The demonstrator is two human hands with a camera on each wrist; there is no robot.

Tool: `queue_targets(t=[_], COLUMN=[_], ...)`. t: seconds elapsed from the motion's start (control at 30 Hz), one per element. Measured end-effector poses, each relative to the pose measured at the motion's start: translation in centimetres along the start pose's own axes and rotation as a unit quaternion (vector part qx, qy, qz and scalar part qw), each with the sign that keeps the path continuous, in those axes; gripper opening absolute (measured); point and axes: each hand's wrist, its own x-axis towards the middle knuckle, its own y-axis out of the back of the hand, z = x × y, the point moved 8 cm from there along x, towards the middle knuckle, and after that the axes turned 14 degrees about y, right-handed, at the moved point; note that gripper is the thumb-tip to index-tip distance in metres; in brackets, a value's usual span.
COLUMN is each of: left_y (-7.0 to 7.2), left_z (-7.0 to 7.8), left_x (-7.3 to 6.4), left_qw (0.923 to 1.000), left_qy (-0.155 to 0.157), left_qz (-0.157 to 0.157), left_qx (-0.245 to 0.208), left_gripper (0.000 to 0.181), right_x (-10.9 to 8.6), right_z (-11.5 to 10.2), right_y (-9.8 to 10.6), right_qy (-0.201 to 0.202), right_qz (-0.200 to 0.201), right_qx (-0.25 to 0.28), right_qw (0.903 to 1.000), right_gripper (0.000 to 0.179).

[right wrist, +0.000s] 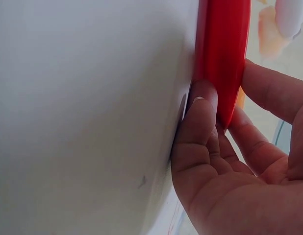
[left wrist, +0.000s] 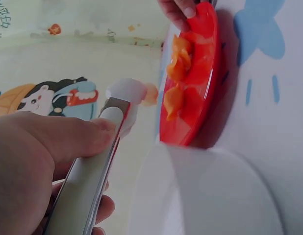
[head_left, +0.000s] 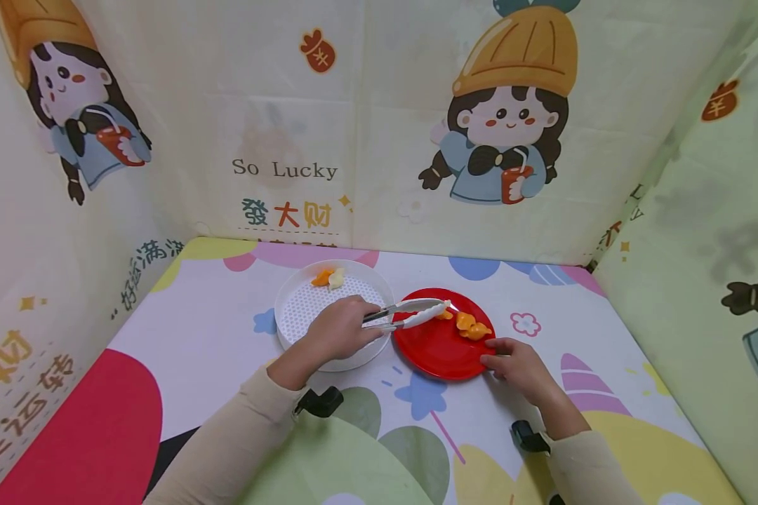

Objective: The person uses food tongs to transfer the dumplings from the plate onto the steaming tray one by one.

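My left hand [head_left: 343, 326] grips a pair of tongs [head_left: 424, 317] with metal arms and white tips, reaching from over the white perforated basket to above the red plate [head_left: 439, 358]. At the tips, a pale orange piece [left wrist: 150, 94] shows, blurred; I cannot tell whether they pinch it. Several orange dumpling-shaped pieces [head_left: 476, 331] lie on the plate's far side. With fingertips at its rim, my right hand [head_left: 518, 365] pinches the plate's right edge, some fingers underneath in the right wrist view. Inside the round white basket [head_left: 303, 315] sit an orange piece [head_left: 321, 278] and a cream one [head_left: 336, 279].
The basket stands left of the plate, their rims close together. A colourful printed cloth [head_left: 215, 337] covers the table. Printed fabric walls [head_left: 379, 126] close off the back and both sides.
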Motion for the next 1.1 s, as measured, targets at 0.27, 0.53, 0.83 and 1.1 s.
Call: queue_targets(t=[0.27, 0.53, 0.83, 1.1], left_y=[2.4, 5.3, 7.3, 7.2], left_z=[-1.7, -3.2, -5.8, -8.6], left_x=[0.3, 0.2, 0.3, 0.4], left_qw=[0.9991, 0.9966, 0.9943, 0.9921], left_qy=[0.011, 0.006, 0.042, 0.094], left_qz=[0.041, 0.081, 0.098, 0.083], left_qx=[0.003, 0.013, -0.001, 0.006], left_gripper=[0.047, 0.047, 0.042, 0.053], right_x=[0.1, 0.0, 0.0, -0.1], right_z=[-0.1, -0.2, -0.2, -0.2], right_y=[0.1, 0.1, 0.1, 0.0], right_qy=[0.003, 0.001, 0.000, -0.003], right_qz=[0.000, -0.001, -0.001, -0.001], right_qx=[-0.003, -0.007, -0.005, -0.006], right_qw=[1.0000, 1.0000, 1.0000, 1.0000], right_gripper=[0.055, 0.056, 0.056, 0.056])
